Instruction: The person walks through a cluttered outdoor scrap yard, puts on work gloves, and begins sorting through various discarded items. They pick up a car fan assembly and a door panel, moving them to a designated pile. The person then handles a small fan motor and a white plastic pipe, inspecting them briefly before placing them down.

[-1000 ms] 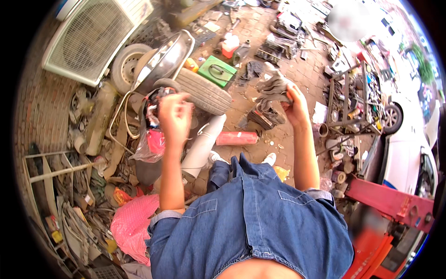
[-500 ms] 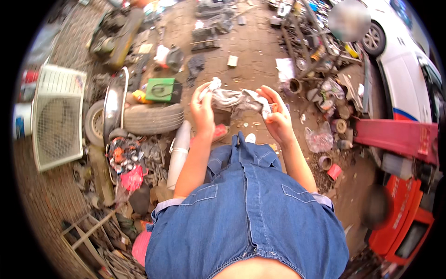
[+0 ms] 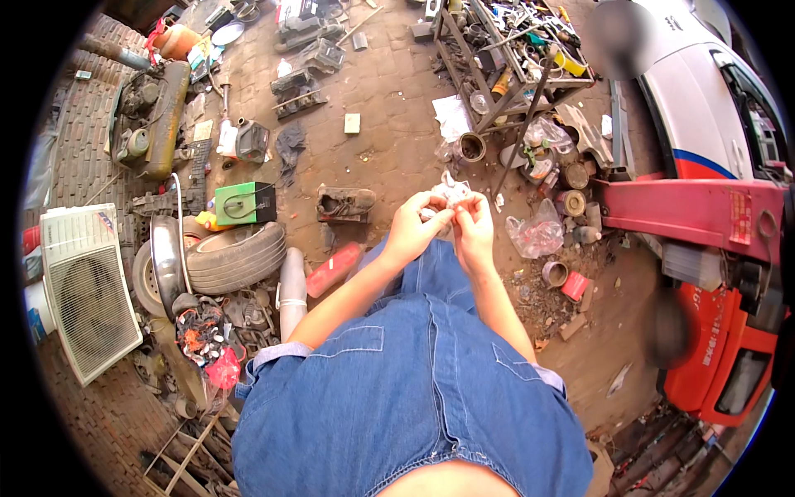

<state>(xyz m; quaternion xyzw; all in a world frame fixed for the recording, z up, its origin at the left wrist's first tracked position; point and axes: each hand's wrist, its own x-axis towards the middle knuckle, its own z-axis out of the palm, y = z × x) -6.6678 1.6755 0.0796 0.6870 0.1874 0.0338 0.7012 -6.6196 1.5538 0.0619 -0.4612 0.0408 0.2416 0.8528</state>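
My left hand (image 3: 416, 224) and my right hand (image 3: 474, 232) meet in front of my waist. Between their closed fingers is a crumpled greyish-white cloth (image 3: 451, 189). It is bunched up and pokes out beyond the fingertips; part of it is hidden by the hands. Both hands pinch it, the thumbs close together. Just beyond my left hand, a dirty brown block-like part (image 3: 345, 204) lies on the ground. Nearer to my left forearm is a red object (image 3: 334, 269), partly covered by my leg.
At left are a tyre (image 3: 236, 258), a green box (image 3: 245, 204) and a white fan unit (image 3: 89, 290). A cluttered metal rack (image 3: 497, 116) stands at the far right. A pink-red beam (image 3: 683, 214) juts in beside a white car (image 3: 704, 108). Cans and a clear bag (image 3: 535, 229) lie nearby.
My hands have drawn together, and the cloth that was stretched between them is now bunched up. The surroundings have shifted in the view with my head.
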